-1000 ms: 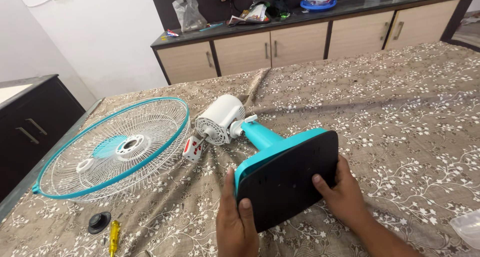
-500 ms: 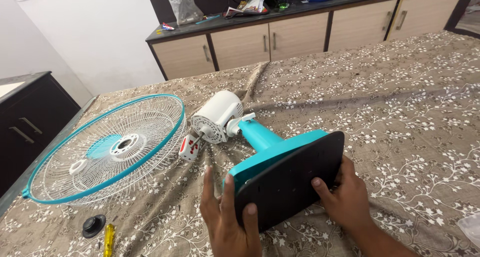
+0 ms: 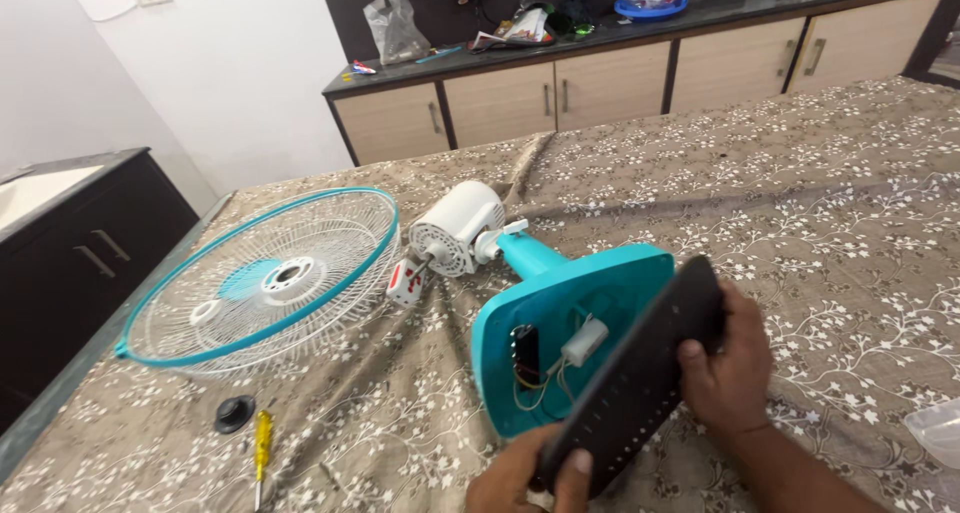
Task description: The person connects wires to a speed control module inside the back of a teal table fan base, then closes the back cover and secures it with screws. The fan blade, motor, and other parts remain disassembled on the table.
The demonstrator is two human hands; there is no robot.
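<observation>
A black base plate [image 3: 640,373] sits tilted away from the underside of a teal fan base [image 3: 560,323], so that wires and a small white part [image 3: 583,341] show inside, all resting on a bed with a brown flowered sheet [image 3: 800,193]. The left hand [image 3: 525,478] pinches the plate's lower end and the right hand [image 3: 730,363] grips its upper edge. The white motor [image 3: 458,228] lies beyond the base, with a round fan guard [image 3: 265,278], a black cap [image 3: 235,413] and a yellow screwdriver [image 3: 262,443] further left.
</observation>
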